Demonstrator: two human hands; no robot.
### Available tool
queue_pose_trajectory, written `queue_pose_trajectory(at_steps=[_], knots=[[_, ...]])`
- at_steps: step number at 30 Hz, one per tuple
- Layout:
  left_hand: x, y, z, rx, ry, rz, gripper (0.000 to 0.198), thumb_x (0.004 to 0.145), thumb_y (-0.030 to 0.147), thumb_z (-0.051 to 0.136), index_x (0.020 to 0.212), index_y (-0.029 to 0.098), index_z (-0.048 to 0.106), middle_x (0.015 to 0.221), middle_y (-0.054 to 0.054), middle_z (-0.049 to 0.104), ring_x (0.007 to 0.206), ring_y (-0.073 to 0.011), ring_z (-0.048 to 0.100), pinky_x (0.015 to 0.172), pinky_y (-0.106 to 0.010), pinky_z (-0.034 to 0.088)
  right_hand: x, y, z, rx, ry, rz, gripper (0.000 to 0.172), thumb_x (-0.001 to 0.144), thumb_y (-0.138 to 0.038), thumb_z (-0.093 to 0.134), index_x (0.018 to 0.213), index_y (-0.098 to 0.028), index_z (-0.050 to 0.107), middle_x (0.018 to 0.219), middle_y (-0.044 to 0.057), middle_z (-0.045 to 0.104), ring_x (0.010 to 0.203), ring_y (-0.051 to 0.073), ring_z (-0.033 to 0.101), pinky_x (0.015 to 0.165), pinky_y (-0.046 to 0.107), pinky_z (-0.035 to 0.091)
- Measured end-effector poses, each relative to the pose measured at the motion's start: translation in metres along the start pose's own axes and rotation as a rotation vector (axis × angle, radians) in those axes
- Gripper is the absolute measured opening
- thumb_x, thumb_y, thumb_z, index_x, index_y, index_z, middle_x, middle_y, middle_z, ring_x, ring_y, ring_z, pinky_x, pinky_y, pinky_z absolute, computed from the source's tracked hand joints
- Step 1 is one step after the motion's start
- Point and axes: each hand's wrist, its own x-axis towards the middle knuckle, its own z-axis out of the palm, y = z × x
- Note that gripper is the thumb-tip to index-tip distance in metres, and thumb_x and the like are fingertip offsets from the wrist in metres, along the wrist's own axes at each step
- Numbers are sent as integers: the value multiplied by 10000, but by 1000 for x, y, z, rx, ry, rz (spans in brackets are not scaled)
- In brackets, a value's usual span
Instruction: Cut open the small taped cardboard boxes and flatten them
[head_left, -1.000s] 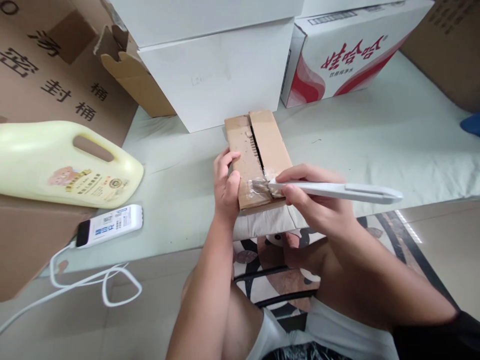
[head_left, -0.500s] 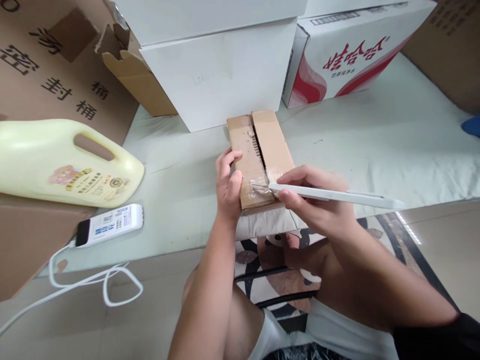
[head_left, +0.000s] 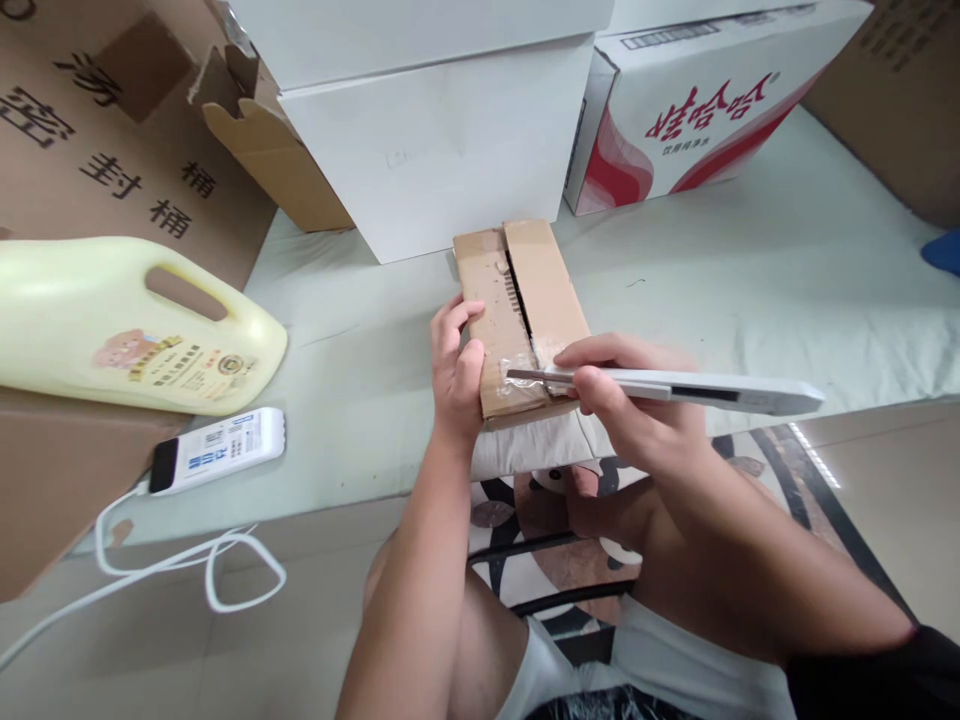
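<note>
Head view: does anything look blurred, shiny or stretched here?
Head view: the right hand blurs softly behind its fingers; clear tape glints on the small cardboard box. Also in the head view, the yellow bottle seems stretched toward the left edge.

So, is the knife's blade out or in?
Out. The blade, a thin dark strip, juts from the front of the white knife, over the clear tape on the box.

Single head-worn view, forward and downward, close over left hand (head_left: 457, 382) and right hand (head_left: 651, 432)
</note>
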Motion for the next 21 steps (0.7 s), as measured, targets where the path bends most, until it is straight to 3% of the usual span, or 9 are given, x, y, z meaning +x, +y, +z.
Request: queue_pose_trajectory(at_steps=[9, 21], knots=[[0, 2, 1, -16, -13, -18, 381, 923, 369, 461, 1249, 229, 601, 1394, -114, 546, 1419, -291, 467, 1248, -454, 361, 1, 0, 2, -66, 16, -20, 266, 986, -426, 595, 867, -227, 726, 735, 10, 734, 613, 127, 626, 607, 271, 498], [0, 2, 2, 0, -3, 4, 363, 937, 377, 450, 1237, 249, 611, 1381, -96, 569, 1408, -278, 477, 1238, -434, 377, 0, -3, 2, -69, 14, -15, 266, 983, -426, 593, 833, -236, 700, 686, 0, 711, 559, 126, 580, 576, 281, 484]])
